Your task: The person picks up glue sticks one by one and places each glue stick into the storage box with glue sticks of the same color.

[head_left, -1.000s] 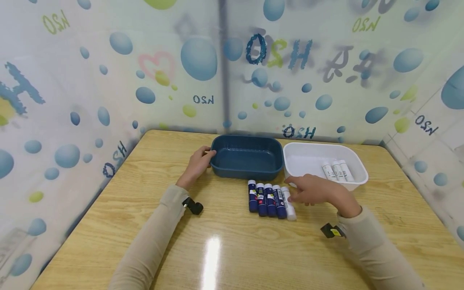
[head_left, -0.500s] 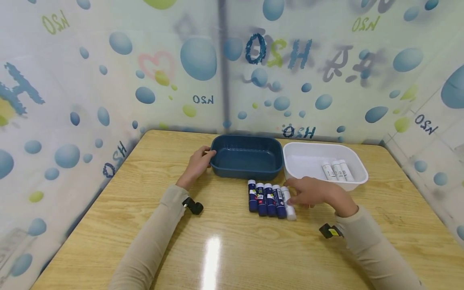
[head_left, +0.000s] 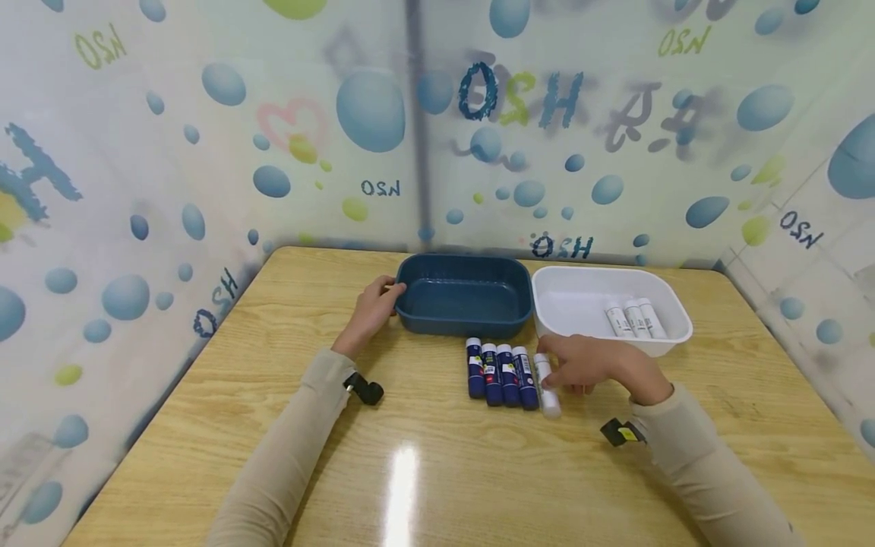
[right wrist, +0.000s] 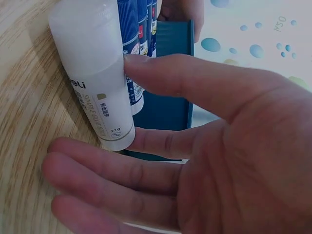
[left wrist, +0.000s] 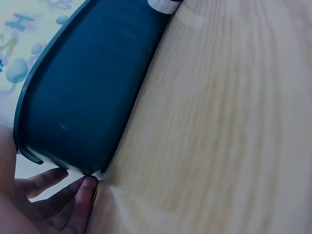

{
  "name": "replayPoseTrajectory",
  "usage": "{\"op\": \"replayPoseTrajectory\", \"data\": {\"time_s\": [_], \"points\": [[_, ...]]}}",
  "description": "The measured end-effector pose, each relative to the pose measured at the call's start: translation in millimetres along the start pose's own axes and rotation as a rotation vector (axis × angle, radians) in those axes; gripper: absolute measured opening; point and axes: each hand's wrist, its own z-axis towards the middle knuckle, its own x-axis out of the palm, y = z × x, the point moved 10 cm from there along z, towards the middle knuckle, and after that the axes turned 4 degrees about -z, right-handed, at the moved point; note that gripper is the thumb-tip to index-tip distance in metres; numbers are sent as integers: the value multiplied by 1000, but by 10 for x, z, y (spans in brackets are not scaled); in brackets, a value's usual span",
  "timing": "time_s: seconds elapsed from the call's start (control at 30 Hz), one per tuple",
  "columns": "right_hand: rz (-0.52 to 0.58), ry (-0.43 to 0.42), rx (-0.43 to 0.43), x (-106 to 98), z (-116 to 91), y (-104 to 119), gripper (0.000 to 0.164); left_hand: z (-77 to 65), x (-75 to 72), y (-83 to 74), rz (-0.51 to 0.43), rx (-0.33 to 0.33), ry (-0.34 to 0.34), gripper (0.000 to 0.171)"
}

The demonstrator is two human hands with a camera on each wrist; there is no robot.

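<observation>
A white glue stick (head_left: 547,391) lies at the right end of a row on the table. My right hand (head_left: 591,363) pinches it; in the right wrist view the thumb (right wrist: 161,73) presses its side and the index finger is at its lower end, while the other fingers stay extended. Several dark blue glue sticks (head_left: 507,376) with white ends lie side by side to its left. My left hand (head_left: 372,308) holds the left end of a dark blue bin (head_left: 465,330), thumb at the rim and fingertips (left wrist: 87,187) against the outer wall. Nothing lies in that bin.
A white bin (head_left: 567,273) stands against the blue bin's right side, with three white glue sticks (head_left: 636,319) inside. Both stand near the back of the wooden table (head_left: 328,456). A patterned curtain (head_left: 307,152) hangs behind.
The white glue stick has shifted slightly right, leaving a narrow gap beside the blue ones, with my right hand at it. My left hand stays on the blue bin.
</observation>
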Motion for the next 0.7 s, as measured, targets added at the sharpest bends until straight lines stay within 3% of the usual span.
{"op": "replayPoseTrajectory", "data": {"time_s": [0.7], "points": [[39, 43, -10, 8, -138, 45, 50, -4, -9, 7, 20, -8, -16, 52]]}}
